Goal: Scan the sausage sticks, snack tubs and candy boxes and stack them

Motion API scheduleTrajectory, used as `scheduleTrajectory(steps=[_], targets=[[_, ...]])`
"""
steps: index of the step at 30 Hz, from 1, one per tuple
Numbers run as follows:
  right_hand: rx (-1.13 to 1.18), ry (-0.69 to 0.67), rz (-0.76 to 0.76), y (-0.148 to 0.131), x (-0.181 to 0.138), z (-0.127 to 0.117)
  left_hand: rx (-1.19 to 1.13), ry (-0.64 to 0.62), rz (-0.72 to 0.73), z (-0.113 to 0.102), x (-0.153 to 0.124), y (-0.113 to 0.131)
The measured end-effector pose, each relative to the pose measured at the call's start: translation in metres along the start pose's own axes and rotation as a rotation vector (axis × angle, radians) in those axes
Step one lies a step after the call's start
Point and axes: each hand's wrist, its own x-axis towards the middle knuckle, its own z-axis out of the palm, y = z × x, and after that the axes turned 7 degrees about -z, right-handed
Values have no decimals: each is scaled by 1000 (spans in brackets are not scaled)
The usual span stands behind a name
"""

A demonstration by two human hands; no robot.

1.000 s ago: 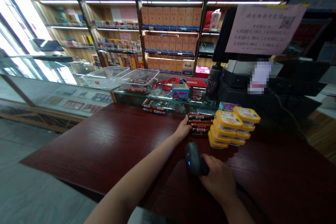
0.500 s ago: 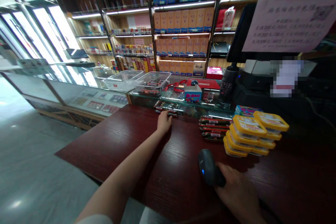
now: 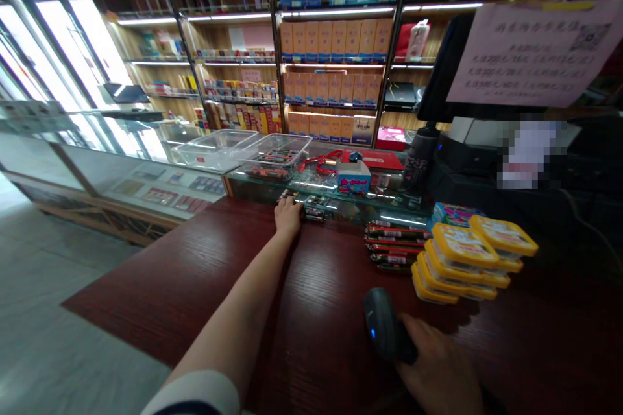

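Note:
At the back edge of the wooden counter, my left hand reaches forward, its fingers curled over the left end of a small pile of dark wrapped sausage-like sticks. The fingertips are partly hidden by the hand. My right hand is closed around the handle of a black barcode scanner, which shows a blue light and is held low over the counter. To the right lies a stack of longer dark and red wrapped sticks, beside yellow-lidded plastic tubs.
Clear plastic bins and a small blue and pink box stand on the glass showcase behind. A monitor bearing a paper sign rises at the right. Shelves of boxes line the back wall.
My left hand has moved slightly left along the pile of wrapped sticks, uncovering its right part. My right hand keeps the scanner in nearly the same place. The view has shifted a little.

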Motion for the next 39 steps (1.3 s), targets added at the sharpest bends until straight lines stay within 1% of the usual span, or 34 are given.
scheduleTrajectory(steps=[3,6,10,12,15,19,22,25,29,31,33,36,39], targets=[[5,29,-16,1,-2,1,26,-2,-23,-8,-2,2],[7,65,-33,1,-3,2,26,-10,-10,-17,-6,2],[-9,100,-37,0,-3,3,63,-24,1,-30,-21,4],[-18,115,-52,0,-3,3,69,-48,22,-37,-35,9],[-19,134,-72,0,-4,3,20,-74,62,-50,-64,18],[-16,152,-70,0,-6,2,-77,-153,41,-66,-109,31],[-10,190,-81,-1,-8,2,-148,-172,14,-67,-138,36],[23,191,-80,-4,-9,-3,-186,-166,-15,-62,-156,37],[157,161,-19,-14,-9,-17,-211,-158,-9,-58,-164,37],[307,156,-14,-19,-8,-25,-224,-148,15,-58,-164,36],[481,164,-59,-25,-6,-29,-233,-145,24,-58,-164,36],[667,191,-119,-31,1,-28,-239,-139,14,-59,-163,36],[696,224,-88,-36,9,-20,-237,-137,25,-60,-164,37]])
